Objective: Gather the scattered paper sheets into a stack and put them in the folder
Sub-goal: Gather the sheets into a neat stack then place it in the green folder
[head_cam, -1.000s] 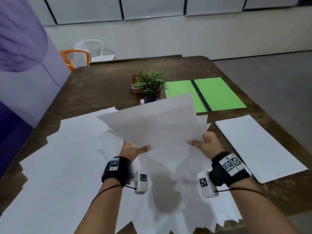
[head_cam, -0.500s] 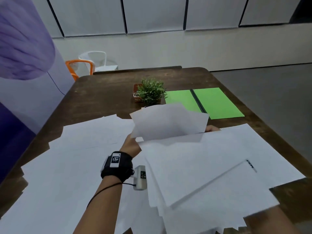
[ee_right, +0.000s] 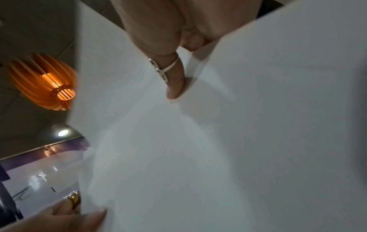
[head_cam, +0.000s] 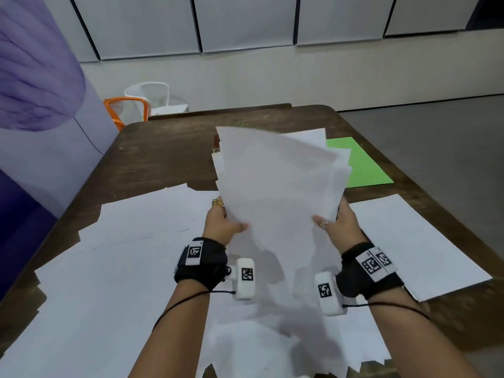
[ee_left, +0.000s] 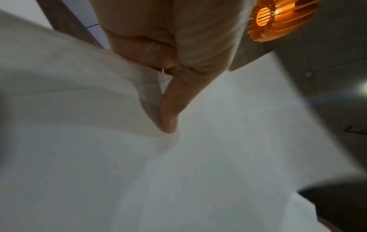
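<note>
I hold a loose bundle of white paper sheets (head_cam: 278, 186) upright above the table, its edges uneven. My left hand (head_cam: 227, 223) grips the bundle's left edge, thumb on the near face (ee_left: 168, 119). My right hand (head_cam: 331, 222) grips the right edge, its ringed thumb pressing the sheets (ee_right: 175, 87). More scattered sheets (head_cam: 131, 255) cover the near and left table, and another sheet (head_cam: 409, 241) lies at the right. The open green folder (head_cam: 360, 165) lies flat behind the bundle, partly hidden by it.
The dark wooden table (head_cam: 163, 154) is bare at its far left. A small potted plant is almost fully hidden behind the held sheets. An orange chair (head_cam: 126, 107) and a white chair (head_cam: 152, 94) stand beyond the table's far edge.
The right hand, which had dropped out of sight behind a big sheet, is back on the bundle's right edge. The bundle now stands more upright and covers the plant and part of the folder.
</note>
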Tool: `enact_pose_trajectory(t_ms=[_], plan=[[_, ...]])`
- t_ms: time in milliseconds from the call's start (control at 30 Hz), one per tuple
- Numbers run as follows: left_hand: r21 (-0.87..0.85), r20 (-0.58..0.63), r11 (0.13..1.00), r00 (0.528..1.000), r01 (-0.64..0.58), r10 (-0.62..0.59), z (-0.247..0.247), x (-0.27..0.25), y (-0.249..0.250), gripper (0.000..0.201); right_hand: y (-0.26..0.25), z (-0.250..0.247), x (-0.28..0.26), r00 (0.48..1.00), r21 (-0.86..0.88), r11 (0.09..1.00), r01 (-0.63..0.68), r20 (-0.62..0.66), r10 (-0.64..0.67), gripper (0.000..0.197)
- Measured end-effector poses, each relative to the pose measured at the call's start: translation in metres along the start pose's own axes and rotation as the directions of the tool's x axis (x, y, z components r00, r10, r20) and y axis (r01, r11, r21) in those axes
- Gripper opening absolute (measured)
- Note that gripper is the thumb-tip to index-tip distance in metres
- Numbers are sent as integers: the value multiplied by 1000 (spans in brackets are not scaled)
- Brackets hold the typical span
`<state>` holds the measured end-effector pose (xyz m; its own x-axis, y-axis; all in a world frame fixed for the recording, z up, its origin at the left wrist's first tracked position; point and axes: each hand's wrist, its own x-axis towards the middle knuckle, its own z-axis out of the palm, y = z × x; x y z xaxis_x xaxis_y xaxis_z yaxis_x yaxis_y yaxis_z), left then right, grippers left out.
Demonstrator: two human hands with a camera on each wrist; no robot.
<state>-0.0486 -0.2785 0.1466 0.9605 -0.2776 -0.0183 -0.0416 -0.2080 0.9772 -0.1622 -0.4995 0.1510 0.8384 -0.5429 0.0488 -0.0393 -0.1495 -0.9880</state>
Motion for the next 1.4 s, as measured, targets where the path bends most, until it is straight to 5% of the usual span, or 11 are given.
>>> enact_pose_trajectory(t_ms=[133, 367, 500, 600, 867, 1067, 1267, 1400], plan=[[15, -60, 989, 987, -148, 148, 4, -3, 13, 33, -7, 1, -6, 992, 54, 990, 128, 12, -129, 61], [28, -189, 925, 907, -379, 377, 12, -12, 21, 40, -19, 10, 1, 982, 184, 966, 184, 4, -188, 62], [67, -128, 924, 915, -378, 383, 7, -17, 9, 54, -6, 9, 2, 989, 88, 990, 109, 92, -117, 66], [185, -138, 930, 928, -319, 346, 9, -19, 7, 46, 4, 20, 1, 995, 90, 992, 85, 45, -89, 56], [282, -249, 870, 845, -404, 474, -11, -26, 20, 38, -6, 42, 4, 976, 103, 970, 218, -33, -216, 51], [283, -253, 927, 913, -246, 319, -5, -27, -19, 34, 12, 57, -7, 988, 6, 992, 123, 88, -123, 51], [261, -352, 896, 829, -360, 436, 5, -25, 1, 24, -5, 52, 4, 988, 105, 983, 152, 23, -155, 45], [160, -322, 945, 891, -284, 322, 8, -28, -22, 38, 14, 45, 5, 996, 99, 993, 64, 48, -69, 53]])
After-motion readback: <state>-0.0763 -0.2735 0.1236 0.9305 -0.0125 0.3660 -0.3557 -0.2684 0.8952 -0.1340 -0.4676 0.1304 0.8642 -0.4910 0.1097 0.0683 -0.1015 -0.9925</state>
